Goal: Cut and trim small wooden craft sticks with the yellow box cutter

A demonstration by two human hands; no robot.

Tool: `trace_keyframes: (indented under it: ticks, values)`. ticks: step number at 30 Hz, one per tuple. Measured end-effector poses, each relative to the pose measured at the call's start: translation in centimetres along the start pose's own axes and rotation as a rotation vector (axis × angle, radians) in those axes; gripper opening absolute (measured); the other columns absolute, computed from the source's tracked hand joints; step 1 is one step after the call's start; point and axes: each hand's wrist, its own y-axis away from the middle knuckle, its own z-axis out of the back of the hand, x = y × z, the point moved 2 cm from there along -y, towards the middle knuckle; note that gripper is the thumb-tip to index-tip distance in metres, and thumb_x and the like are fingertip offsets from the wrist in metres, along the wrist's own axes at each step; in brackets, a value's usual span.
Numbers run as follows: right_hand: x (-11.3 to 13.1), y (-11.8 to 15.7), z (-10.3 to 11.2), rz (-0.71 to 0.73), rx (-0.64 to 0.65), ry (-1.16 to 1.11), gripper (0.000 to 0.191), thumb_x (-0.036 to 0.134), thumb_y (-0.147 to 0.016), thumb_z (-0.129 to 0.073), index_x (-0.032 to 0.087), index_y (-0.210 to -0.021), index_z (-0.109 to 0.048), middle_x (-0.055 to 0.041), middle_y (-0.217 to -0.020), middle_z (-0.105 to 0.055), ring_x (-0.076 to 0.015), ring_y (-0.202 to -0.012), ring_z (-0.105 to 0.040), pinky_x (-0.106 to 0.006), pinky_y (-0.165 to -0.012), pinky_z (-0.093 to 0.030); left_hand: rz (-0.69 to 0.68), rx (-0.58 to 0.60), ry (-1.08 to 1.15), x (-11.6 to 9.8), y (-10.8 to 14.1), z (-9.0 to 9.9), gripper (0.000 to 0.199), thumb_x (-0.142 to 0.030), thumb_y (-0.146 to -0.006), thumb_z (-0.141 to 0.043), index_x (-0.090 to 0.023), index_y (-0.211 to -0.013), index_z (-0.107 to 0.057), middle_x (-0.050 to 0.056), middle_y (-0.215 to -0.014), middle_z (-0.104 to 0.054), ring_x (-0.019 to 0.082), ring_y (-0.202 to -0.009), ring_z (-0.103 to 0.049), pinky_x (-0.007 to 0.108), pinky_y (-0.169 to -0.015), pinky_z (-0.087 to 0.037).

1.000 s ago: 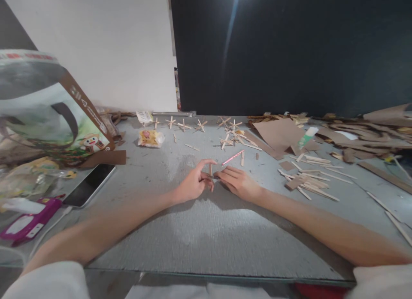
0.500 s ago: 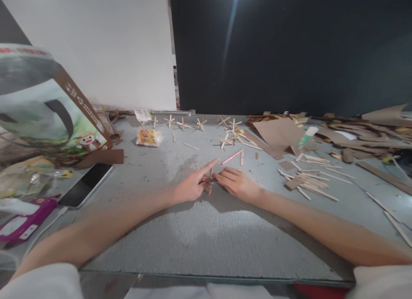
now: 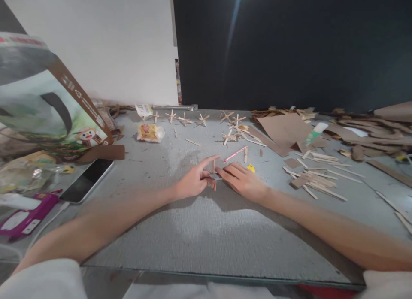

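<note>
My left hand (image 3: 193, 179) is above the middle of the table, index finger stretched out. Its thumb and lower fingers close on a small wooden craft stick (image 3: 213, 166) that stands nearly upright. My right hand (image 3: 244, 182) comes in from the other side, palm down, with bent fingertips at the foot of that stick. What its fingers pinch is hidden. Just beyond the right hand lies a pink striped pen-like stick (image 3: 234, 154), touching a loose craft stick (image 3: 246, 154). A small yellow piece (image 3: 251, 167) shows beside the right knuckles.
Several star shapes of crossed sticks (image 3: 202, 119) stand along the back. Loose craft sticks (image 3: 318, 181), cardboard (image 3: 283, 129) and a glue stick (image 3: 317, 134) lie at right. A phone (image 3: 86, 181), a purple device (image 3: 30, 217) and a large printed bag (image 3: 48, 106) are at left.
The view has shifted slightly. My right hand has moved a little nearer to me, and the yellow piece beside it now shows. The left hand keeps its hold.
</note>
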Motion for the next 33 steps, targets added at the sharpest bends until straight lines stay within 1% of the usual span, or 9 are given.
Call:
trace_keyframes:
  ticks: [4,7,11,15,20,24,27,31,33]
  values:
    - [0.0,0.1,0.0,-0.019,-0.007,0.004,0.048,0.010,-0.106,-0.043,0.017,-0.153,-0.052,-0.0114,-0.100,-0.066,-0.0257,-0.093,-0.063,-0.040,-0.081,-0.059,0.029,-0.042,0.014,-0.1,0.0,-0.1,0.076,-0.013,-0.083,-0.060,-0.017,-0.156,-0.040,-0.002,-0.070,-0.072,0.015,-0.066,-0.069,0.027,-0.069,-0.051]
    - [0.0,0.2,0.1,-0.043,-0.022,0.073,0.049,0.008,-0.105,-0.042,0.019,-0.151,-0.053,-0.0109,-0.099,-0.066,-0.0251,-0.091,-0.063,-0.039,-0.081,-0.059,0.071,-0.091,-0.015,0.0,-0.2,0.0,0.067,-0.014,-0.084,-0.059,-0.015,-0.150,-0.045,-0.002,-0.069,-0.071,0.011,-0.053,-0.056,0.022,-0.055,-0.040]
    - [-0.1,0.2,0.1,-0.095,-0.054,0.048,0.052,0.007,-0.103,-0.044,0.020,-0.152,-0.054,-0.0127,-0.101,-0.068,-0.0271,-0.093,-0.064,-0.042,-0.082,-0.060,0.102,-0.130,0.017,-0.1,-0.4,0.2,0.070,-0.017,-0.086,-0.062,-0.014,-0.152,-0.039,-0.003,-0.069,-0.071,0.006,-0.044,-0.040,0.021,-0.049,-0.031]
    - [-0.3,0.3,-0.2,-0.121,-0.067,0.002,0.042,0.012,-0.105,-0.045,0.016,-0.144,-0.060,-0.0125,-0.097,-0.070,-0.0270,-0.088,-0.066,-0.041,-0.078,-0.059,0.096,-0.161,0.055,-0.2,-0.4,0.4,0.067,-0.034,-0.090,-0.070,-0.015,-0.147,-0.041,-0.001,-0.074,-0.072,0.005,-0.041,-0.040,0.021,-0.047,-0.030]
    - [-0.8,0.2,-0.5,-0.231,-0.067,-0.141,0.033,0.020,-0.109,-0.042,0.019,-0.133,-0.065,-0.0135,-0.104,-0.074,-0.0263,-0.095,-0.070,-0.040,-0.084,-0.059,0.092,-0.205,0.037,-0.1,-0.5,0.4,0.052,-0.053,-0.088,-0.075,-0.019,-0.120,-0.052,-0.001,-0.077,-0.073,0.005,-0.043,-0.044,0.022,-0.048,-0.035]
    - [-2.2,-1.1,0.4,-0.428,-0.140,-0.372,0.028,0.031,-0.110,-0.045,0.021,-0.116,-0.070,-0.0106,-0.100,-0.075,-0.0227,-0.089,-0.071,-0.037,-0.080,-0.058,0.070,-0.228,0.036,0.0,-0.7,0.5,0.043,-0.051,-0.090,-0.072,-0.020,-0.110,-0.050,0.000,-0.078,-0.073,0.006,-0.044,-0.044,0.023,-0.049,-0.037]
    - [-4.1,-3.4,1.1,-0.692,-0.211,-0.679,0.033,0.044,-0.108,-0.050,0.020,-0.099,-0.071,-0.0015,-0.073,-0.065,-0.0145,-0.060,-0.058,-0.029,-0.060,-0.049,0.035,-0.198,-0.021,0.1,-0.6,0.4,0.027,-0.046,-0.098,-0.061,-0.021,-0.101,-0.049,-0.001,-0.077,-0.069,0.007,-0.047,-0.044,0.024,-0.052,-0.038]
    - [-6.8,-7.9,1.3,-0.941,-0.458,-1.207,0.029,0.048,-0.100,-0.066,0.019,-0.095,-0.069,0.0034,-0.069,-0.056,-0.0099,-0.056,-0.051,-0.024,-0.052,-0.042,-0.104,-0.097,-0.332,-0.5,0.3,-0.2,0.031,-0.040,-0.110,-0.038,-0.021,-0.089,-0.053,0.001,-0.077,-0.064,0.013,-0.064,-0.057,0.029,-0.067,-0.048]
    - [-7.7,-10.2,0.9,-0.997,-0.558,-1.397,0.025,0.043,-0.098,-0.069,0.019,-0.090,-0.067,0.0048,-0.068,-0.054,-0.0086,-0.054,-0.048,-0.023,-0.051,-0.041,-0.238,-0.060,-0.526,-1.7,0.7,-0.8,0.028,-0.035,-0.110,-0.037,-0.021,-0.099,-0.060,0.007,-0.095,-0.072,0.020,-0.087,-0.068,0.037,-0.083,-0.054]
